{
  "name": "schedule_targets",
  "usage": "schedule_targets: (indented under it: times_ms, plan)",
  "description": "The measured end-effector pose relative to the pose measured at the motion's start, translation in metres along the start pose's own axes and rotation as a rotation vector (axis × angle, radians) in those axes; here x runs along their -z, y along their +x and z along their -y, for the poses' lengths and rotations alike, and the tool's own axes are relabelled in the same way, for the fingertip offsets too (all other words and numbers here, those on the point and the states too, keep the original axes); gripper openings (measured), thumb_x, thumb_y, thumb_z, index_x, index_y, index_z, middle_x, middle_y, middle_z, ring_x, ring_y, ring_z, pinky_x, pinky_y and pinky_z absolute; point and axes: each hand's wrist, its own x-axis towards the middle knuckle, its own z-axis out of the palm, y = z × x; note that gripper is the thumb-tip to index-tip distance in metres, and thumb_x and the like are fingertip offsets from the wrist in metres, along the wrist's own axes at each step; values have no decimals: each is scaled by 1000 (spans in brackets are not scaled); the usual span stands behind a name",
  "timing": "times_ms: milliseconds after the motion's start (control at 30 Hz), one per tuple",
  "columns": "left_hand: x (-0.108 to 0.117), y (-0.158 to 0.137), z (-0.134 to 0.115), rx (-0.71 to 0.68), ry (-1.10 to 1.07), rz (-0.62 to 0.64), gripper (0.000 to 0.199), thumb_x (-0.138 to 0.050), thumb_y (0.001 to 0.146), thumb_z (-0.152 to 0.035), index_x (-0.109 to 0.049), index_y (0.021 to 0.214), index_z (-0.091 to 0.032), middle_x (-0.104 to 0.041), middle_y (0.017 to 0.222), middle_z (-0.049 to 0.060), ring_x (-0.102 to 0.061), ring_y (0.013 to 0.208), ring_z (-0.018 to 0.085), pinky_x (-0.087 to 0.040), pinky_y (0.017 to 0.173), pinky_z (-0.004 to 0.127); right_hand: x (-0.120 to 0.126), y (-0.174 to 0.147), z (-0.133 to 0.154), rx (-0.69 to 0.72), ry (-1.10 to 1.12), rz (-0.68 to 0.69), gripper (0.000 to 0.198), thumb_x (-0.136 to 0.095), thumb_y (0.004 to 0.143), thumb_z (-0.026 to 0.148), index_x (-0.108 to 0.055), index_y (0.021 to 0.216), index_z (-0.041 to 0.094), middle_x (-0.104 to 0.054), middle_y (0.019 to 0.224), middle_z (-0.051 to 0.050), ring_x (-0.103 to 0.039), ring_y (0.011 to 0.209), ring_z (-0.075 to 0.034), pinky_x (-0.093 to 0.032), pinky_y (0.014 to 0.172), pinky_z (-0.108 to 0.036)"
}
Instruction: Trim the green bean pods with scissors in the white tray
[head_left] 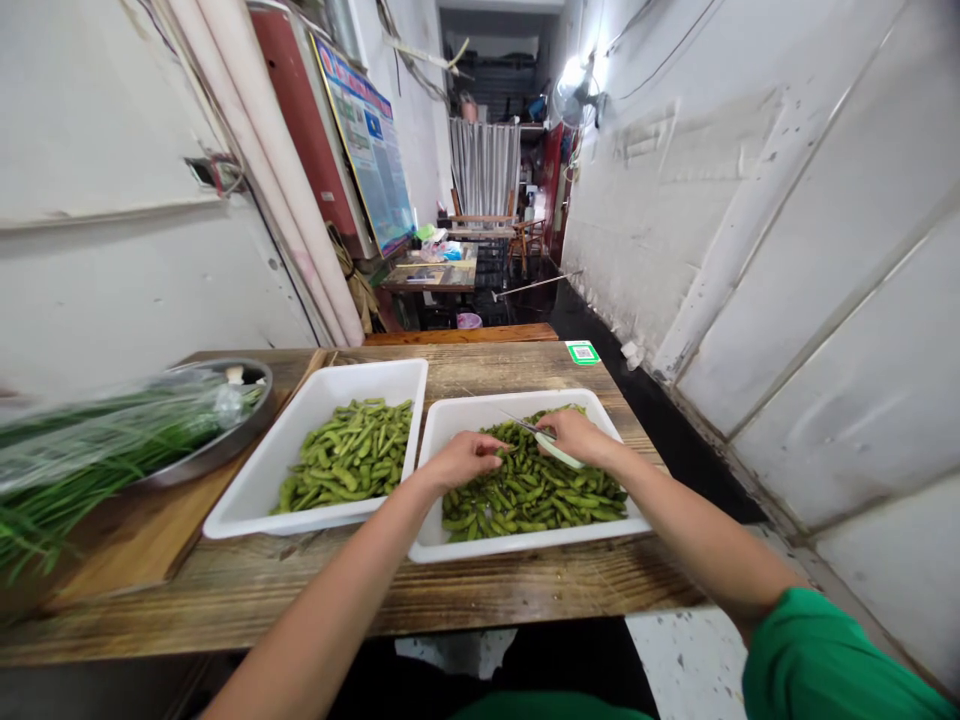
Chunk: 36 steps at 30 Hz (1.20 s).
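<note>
Trimming pods (536, 496), seemingly, with right hand (576, 436) clasping scissors (559, 451), left hand (462, 459) loosely pinched, hold unclear, next needing a pod steadied.

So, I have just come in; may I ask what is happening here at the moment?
A person is working with both hands over the right white tray, which holds green pods. The right hand grips scissors with a pale green handle, blades pointing left. The left hand is near the pods, fingers bent; whether it pinches one is unclear. More pods lie in the left white tray, and a metal bowl stands farther left.
</note>
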Motion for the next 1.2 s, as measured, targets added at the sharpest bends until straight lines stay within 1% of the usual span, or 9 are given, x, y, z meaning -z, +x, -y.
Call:
schedule_targets:
  times_ms: [100,267,333,433,500,600,800,967,1200]
  plan:
    - [-2,4,2,-50,24,-189,27,-60,58,-35,-65,73,-13,-56,57,-1,-47,54,11,-34,54,22,0,0,0,5,12,1,31,-54,63,28,-64,91,19,-65,74,-3,-55,66,-15,-34,58,-21]
    - [2,7,5,-56,-130,-274,33,-57,61,-44,-60,62,-11,-47,48,-4,-38,45,7,-27,46,20,3,-6,3,60,89,51,33,-52,64,31,-62,94,19,-62,69,0,-50,59,-12,-32,53,-19]
    - [4,7,5,-49,-216,-293,32,-57,62,-43,-59,64,-11,-48,50,-3,-39,46,7,-28,47,19,4,-8,4,92,126,60,36,-53,64,31,-61,97,20,-61,69,0,-49,59,-11,-32,54,-19]
    - [6,6,5,-42,-289,-295,30,-58,62,-39,-60,70,-11,-52,55,-1,-41,48,7,-30,49,19,3,-10,6,104,125,19,36,-52,64,31,-61,98,21,-60,68,0,-48,58,-12,-32,55,-19]
    - [6,6,6,-46,-291,-290,29,-59,63,-37,-61,73,-11,-48,52,-3,-38,47,7,-28,47,19,2,-10,6,99,110,-6,35,-50,66,31,-61,97,21,-59,66,0,-48,58,-12,-32,55,-20]
    - [6,5,7,-25,-330,-231,26,-59,63,-36,-60,72,-11,-44,50,-4,-34,45,6,-26,45,19,2,-10,7,111,109,-4,35,-49,66,31,-61,98,22,-60,68,0,-48,59,-12,-32,56,-20]
    - [6,5,9,-45,-369,-139,27,-60,63,-34,-60,77,-11,-49,56,-2,-37,49,6,-30,50,19,3,-11,10,144,91,-12,35,-49,66,28,-60,98,22,-61,71,0,-48,60,-12,-33,57,-19]
    - [7,6,11,-78,-336,-168,29,-61,63,-34,-62,80,-10,-53,59,-1,-39,50,7,-30,51,20,5,-12,11,192,71,-21,33,-48,65,24,-60,96,21,-61,70,0,-48,58,-11,-32,56,-19]
    - [6,3,7,-5,-444,-135,26,-64,60,-32,-61,74,-10,-51,55,-2,-40,48,6,-30,50,20,4,-13,14,200,67,-13,30,-49,66,27,-62,91,20,-61,68,-1,-48,58,-12,-32,55,-19]
